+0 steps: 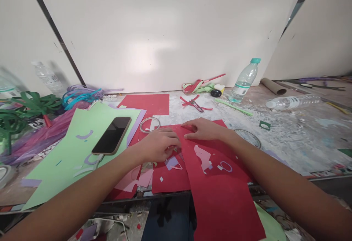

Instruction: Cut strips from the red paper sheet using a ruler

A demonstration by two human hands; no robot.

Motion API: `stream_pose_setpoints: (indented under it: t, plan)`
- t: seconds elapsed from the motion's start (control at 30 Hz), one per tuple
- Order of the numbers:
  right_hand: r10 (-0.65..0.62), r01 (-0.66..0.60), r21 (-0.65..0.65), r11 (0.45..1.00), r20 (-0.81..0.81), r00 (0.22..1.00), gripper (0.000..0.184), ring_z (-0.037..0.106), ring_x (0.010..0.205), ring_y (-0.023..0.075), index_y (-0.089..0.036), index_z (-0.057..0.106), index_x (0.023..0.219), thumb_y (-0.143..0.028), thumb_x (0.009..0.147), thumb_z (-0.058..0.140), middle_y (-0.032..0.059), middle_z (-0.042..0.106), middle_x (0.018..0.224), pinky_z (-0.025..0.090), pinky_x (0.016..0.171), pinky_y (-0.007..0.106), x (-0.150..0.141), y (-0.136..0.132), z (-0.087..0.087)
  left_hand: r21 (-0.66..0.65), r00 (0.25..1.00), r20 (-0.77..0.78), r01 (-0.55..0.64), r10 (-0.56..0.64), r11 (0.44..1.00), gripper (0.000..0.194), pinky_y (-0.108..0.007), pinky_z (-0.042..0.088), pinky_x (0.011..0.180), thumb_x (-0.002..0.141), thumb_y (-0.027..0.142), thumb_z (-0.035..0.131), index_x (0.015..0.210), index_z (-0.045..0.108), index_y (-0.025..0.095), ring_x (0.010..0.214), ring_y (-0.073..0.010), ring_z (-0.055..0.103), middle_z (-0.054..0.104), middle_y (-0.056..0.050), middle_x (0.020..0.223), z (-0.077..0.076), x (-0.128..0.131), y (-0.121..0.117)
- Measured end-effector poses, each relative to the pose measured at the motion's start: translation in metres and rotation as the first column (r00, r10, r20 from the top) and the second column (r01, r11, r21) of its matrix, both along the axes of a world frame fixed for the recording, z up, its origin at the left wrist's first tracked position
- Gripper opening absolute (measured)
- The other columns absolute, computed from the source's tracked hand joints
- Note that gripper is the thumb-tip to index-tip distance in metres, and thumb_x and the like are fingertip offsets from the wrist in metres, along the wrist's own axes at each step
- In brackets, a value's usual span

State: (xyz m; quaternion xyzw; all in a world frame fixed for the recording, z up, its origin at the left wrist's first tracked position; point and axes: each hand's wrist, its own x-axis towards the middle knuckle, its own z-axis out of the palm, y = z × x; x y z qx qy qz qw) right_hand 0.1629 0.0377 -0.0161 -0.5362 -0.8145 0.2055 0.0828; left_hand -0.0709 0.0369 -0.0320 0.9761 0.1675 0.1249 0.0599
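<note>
My left hand (160, 143) curls low over red paper, fingers together at the edge between two sheets; whether anything is in them is hidden. My right hand (202, 129) rests on the long red sheet (222, 197), with index finger and thumb stretched out and apart. That sheet hangs over the table's front edge and partly overlaps another red sheet (174, 180). Pink paper scraps (202, 156) and a small purple paper ring (226, 166) lie on it. Just beyond my left hand is a roll of clear tape (150, 124).
At left, a phone (112, 135) with a cable lies on green paper (82, 123). Small scissors (196, 105), a water bottle (244, 81) and a lying bottle (294, 102) are farther back. Another tape roll (258, 142) sits beside my right forearm. White panels (165, 32) stand behind.
</note>
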Motion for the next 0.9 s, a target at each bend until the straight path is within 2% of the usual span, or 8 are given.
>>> stream_pose_setpoints:
  t: [0.17, 0.3, 0.47, 0.63, 0.8, 0.9]
  plan:
    - [0.016, -0.016, 0.004, 1.000, -0.001, 1.000, 0.050, 0.060, 0.077, 0.0232, -0.023, 0.065, 0.123, -0.041, 0.077, 0.063, 0.0074, 0.068, 0.086, 0.039, 0.066, 0.031, 0.001, 0.002, -0.002, -0.055, 0.999, -0.035, -0.032, 0.030, 0.998, 0.030, -0.033, 0.044, 0.088, 0.079, 0.009, 0.050, 0.101, 0.065, 0.021, 0.099, -0.0193, 0.060, 0.067, -0.003, 0.105, 0.001, 0.000, 0.001]
    - [0.024, -0.024, 0.004, 1.000, -0.004, 1.000, 0.050, 0.060, 0.079, 0.0231, -0.023, 0.064, 0.123, -0.043, 0.077, 0.063, 0.0076, 0.068, 0.089, 0.040, 0.066, 0.031, 0.003, 0.003, -0.004, -0.076, 0.997, -0.074, -0.043, 0.037, 0.996, 0.034, -0.036, 0.042, 0.091, 0.074, 0.009, 0.052, 0.103, 0.064, 0.020, 0.097, -0.0211, 0.058, 0.065, -0.004, 0.099, 0.008, 0.000, 0.000]
    - [0.023, -0.023, 0.002, 1.000, 0.007, 1.000, 0.052, 0.061, 0.083, 0.0234, -0.023, 0.063, 0.125, -0.043, 0.078, 0.063, 0.0087, 0.069, 0.097, 0.041, 0.067, 0.030, 0.003, 0.004, -0.004, -0.076, 0.980, -0.169, -0.114, 0.100, 0.991, 0.036, -0.037, 0.041, 0.083, 0.063, 0.007, 0.056, 0.097, 0.062, 0.019, 0.090, -0.0231, 0.055, 0.059, -0.004, 0.090, 0.014, -0.004, -0.002]
    - [0.026, -0.026, 0.010, 1.000, -0.002, 1.000, 0.053, 0.062, 0.087, 0.0241, -0.024, 0.062, 0.127, -0.044, 0.078, 0.061, 0.0084, 0.069, 0.103, 0.043, 0.069, 0.031, 0.004, 0.004, -0.006, -0.086, 0.966, -0.228, -0.144, 0.122, 0.986, 0.021, -0.033, 0.039, 0.076, 0.064, 0.009, 0.057, 0.080, 0.062, 0.021, 0.088, -0.0222, 0.054, 0.058, -0.002, 0.085, 0.016, -0.009, -0.002]
    - [0.037, -0.038, 0.020, 0.999, 0.007, 0.999, 0.053, 0.062, 0.090, 0.0243, -0.025, 0.062, 0.126, -0.047, 0.078, 0.062, 0.0077, 0.068, 0.108, 0.043, 0.071, 0.030, 0.006, 0.007, -0.009, -0.027, 0.968, -0.187, -0.176, 0.168, 0.984, 0.025, -0.035, 0.034, 0.088, 0.065, 0.001, 0.046, 0.067, 0.060, 0.021, 0.080, -0.0184, 0.055, 0.061, 0.002, 0.072, 0.022, -0.014, 0.008]
    - [0.019, -0.020, 0.015, 1.000, 0.033, 0.999, 0.055, 0.062, 0.089, 0.0242, -0.025, 0.061, 0.128, -0.047, 0.078, 0.063, 0.0077, 0.069, 0.104, 0.042, 0.070, 0.030, 0.006, 0.008, -0.009, 0.024, 0.972, -0.092, -0.216, 0.218, 0.976, 0.025, -0.035, 0.036, 0.087, 0.062, -0.001, 0.043, 0.064, 0.057, 0.020, 0.077, -0.0180, 0.054, 0.060, 0.001, 0.069, 0.031, -0.016, 0.016]
